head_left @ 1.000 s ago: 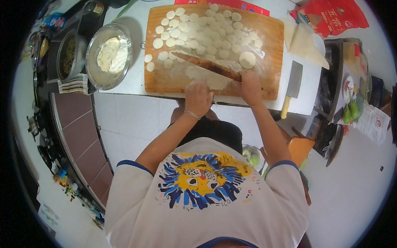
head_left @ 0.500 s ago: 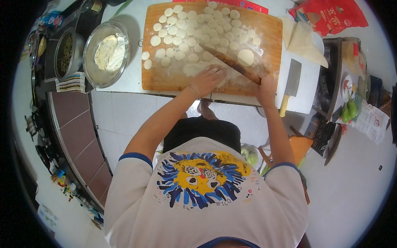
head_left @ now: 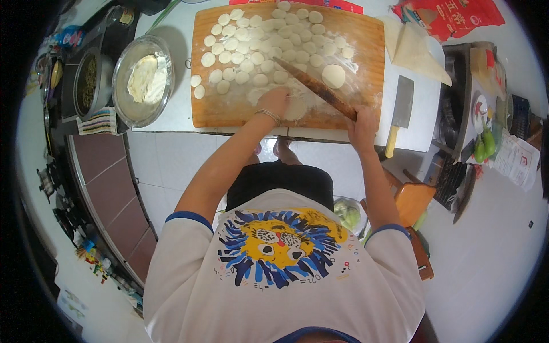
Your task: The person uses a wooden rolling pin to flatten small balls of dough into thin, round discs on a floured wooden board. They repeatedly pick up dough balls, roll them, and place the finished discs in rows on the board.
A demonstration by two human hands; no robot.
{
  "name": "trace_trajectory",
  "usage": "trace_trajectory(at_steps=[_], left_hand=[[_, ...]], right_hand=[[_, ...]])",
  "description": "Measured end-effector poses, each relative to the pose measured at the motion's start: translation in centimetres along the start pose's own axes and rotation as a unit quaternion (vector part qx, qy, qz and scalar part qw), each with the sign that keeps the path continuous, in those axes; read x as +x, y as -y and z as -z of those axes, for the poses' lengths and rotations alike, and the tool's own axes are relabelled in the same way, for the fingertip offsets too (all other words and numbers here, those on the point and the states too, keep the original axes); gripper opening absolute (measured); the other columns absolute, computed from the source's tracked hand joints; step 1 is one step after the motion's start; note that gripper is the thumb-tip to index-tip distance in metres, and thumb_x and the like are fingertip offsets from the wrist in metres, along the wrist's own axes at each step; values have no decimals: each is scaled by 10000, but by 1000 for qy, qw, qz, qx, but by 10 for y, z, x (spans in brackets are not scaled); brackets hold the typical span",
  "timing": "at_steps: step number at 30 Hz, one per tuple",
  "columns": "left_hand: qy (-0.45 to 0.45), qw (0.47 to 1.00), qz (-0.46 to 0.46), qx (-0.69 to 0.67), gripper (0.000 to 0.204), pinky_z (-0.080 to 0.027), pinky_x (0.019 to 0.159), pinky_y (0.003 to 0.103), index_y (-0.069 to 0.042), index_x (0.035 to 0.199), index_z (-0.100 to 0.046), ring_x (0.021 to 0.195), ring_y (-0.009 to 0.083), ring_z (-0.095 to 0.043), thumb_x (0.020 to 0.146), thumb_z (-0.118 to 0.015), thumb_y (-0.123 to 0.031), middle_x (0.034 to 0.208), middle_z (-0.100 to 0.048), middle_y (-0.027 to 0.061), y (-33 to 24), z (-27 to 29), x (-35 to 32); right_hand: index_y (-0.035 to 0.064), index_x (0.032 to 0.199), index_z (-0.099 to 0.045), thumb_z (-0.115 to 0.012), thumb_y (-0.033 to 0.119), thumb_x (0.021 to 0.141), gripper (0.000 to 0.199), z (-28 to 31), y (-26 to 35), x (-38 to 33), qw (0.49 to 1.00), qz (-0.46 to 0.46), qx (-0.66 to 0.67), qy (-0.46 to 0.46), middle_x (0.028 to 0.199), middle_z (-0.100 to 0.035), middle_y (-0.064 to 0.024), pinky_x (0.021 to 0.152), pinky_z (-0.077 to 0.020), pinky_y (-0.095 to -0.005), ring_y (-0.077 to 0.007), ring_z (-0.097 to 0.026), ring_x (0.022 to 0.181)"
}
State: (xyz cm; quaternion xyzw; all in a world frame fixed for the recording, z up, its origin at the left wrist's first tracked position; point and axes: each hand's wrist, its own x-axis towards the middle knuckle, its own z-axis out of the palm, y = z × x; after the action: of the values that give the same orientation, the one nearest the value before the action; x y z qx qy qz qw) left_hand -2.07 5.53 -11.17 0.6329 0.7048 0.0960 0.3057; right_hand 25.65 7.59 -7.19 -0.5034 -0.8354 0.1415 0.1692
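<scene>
A wooden board dusted with flour lies on the white counter, covered with several small round dough pieces. My left hand presses on a flattened dough piece near the board's front edge; a bracelet sits on that wrist. My right hand grips the near end of a wooden rolling pin, which slants up and left across the board. One larger flat dough round lies just right of the pin.
A metal bowl with dough stands left of the board, beside a dark pot and a striped cloth. A cleaver with a yellow handle lies right of the board. A red bag, a wooden chair and green vegetables are at the right.
The rolling pin has swung from lying across the board's front to slanting up-left. My left hand has moved off the pin onto a dough piece; my right hand holds the pin's end.
</scene>
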Motion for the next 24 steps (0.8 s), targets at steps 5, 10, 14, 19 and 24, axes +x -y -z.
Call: trace_trajectory(at_steps=[5, 10, 14, 19, 24], left_hand=[[-120, 966, 123, -191, 246, -477, 852, 465, -45, 1090, -626, 955, 367, -619, 851, -598, -99, 1026, -652, 179, 33, 5, -36], [-257, 963, -55, 56, 505, -304, 1072, 509, -46, 1345, -486, 1296, 433, -385, 888, -571, -242, 1366, -477, 222, 55, 30, -96], [-179, 979, -44, 88, 635, -197, 1154, 509, -44, 1458, -354, 1412, 405, -260, 902, -550, -281, 1491, -363, 202, 71, 30, -68], [-145, 983, -75, 80, 688, -168, 1163, 518, -41, 1481, -297, 1437, 384, -210, 898, -560, -295, 1545, -267, 183, 67, 49, -41], [-47, 992, -26, 115, 696, -171, 1165, 508, -41, 1488, -279, 1432, 384, -215, 901, -558, -289, 1556, -226, 196, 92, 25, -109]], right_hand=[[59, 1087, -541, -739, 144, 750, 400, 6, 4, 3, 999, 14, -20, 48, 983, -547, -149, 830, -417, -451, -346, -529, 945], [65, 1086, -553, -688, 278, 815, 371, -30, 17, -1, 984, 131, -53, 109, 1021, -567, -123, 870, -419, -449, -315, -541, 986], [54, 1228, -524, -601, 362, 882, 469, -47, 50, 31, 970, 75, -64, 223, 1244, -537, -158, 1018, -361, -470, -346, -487, 1192], [87, 1455, -356, -591, 429, 878, 711, -52, 55, 39, 988, 51, -114, 89, 1502, -323, -191, 1149, -190, -517, -376, -270, 1403], [116, 1484, -331, -597, 460, 858, 762, -50, 77, 6, 979, 115, -86, 146, 1541, -286, -151, 1164, -123, -551, -371, -228, 1433]])
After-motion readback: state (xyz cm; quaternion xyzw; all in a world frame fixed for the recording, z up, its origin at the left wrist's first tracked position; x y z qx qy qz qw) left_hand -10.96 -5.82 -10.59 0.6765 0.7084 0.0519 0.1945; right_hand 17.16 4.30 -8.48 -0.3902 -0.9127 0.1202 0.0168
